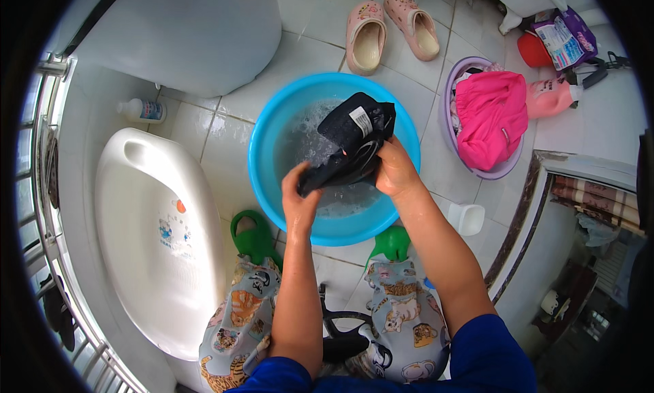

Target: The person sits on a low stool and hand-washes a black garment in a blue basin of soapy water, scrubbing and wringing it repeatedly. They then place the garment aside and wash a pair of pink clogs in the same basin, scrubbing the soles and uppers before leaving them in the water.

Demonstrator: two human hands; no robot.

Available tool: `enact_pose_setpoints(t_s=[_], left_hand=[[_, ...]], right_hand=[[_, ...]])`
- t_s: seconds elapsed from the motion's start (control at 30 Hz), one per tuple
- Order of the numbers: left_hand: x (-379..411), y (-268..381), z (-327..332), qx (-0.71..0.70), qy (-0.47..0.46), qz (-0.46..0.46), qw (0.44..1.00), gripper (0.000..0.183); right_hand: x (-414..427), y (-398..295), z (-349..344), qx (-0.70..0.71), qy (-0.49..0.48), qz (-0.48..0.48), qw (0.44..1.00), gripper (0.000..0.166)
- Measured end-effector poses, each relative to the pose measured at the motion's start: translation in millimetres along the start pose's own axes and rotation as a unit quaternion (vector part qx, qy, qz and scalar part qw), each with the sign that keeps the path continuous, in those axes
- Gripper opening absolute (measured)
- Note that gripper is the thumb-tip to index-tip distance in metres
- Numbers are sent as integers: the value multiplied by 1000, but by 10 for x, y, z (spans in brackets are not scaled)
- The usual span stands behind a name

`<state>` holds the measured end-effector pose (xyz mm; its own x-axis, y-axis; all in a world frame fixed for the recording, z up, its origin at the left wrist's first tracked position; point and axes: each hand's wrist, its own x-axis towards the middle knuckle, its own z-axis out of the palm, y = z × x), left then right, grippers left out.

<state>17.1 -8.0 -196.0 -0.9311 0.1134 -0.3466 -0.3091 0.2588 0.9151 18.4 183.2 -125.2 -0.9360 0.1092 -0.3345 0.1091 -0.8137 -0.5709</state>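
A wet black fabric item (340,165) with a white label is stretched between both hands above a round blue plastic basin (260,188); its exact kind cannot be told. My left hand (300,196) pinches its lower left end between thumb and fingers. At its right side, my right hand (394,168) grips the bunched cloth, with some fingers hidden behind it. Cloudy, sudsy water (306,127) lies in the basin below.
A white baby bathtub (204,204) leans on the left, near a white bottle (143,111). Pink clogs (366,37) stand beyond the basin. Rightward are a purple basin (447,132) holding bright pink clothing (490,119), a pink bottle (552,96) and a white plastic container (469,219).
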Motion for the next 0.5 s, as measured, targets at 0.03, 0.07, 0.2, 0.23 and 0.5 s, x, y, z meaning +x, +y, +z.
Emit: enact_pose_setpoints(t_s=[0.03, 0.07, 0.2, 0.23, 0.5], left_hand=[[-32, -39, 33, -47, 114, 32, 992, 52], [-72, -89, 42, -206, 133, -62, 967, 75], [-456, -134, 353, -684, -246, -323, 606, 98], [-544, 122, 498, -689, -286, -269, 609, 104], [-99, 159, 448, -637, -17, -265, 723, 41]], right_hand=[[-35, 7, 71, 36, -7, -16, 999, 31], [-70, 8, 139, 79, -21, -27, 996, 30], [-249, -18, 271, 145, -89, -42, 985, 34], [-288, 82, 262, 177, -99, -43, 978, 36], [-661, 378, 90, -623, 78, -255, 735, 45]])
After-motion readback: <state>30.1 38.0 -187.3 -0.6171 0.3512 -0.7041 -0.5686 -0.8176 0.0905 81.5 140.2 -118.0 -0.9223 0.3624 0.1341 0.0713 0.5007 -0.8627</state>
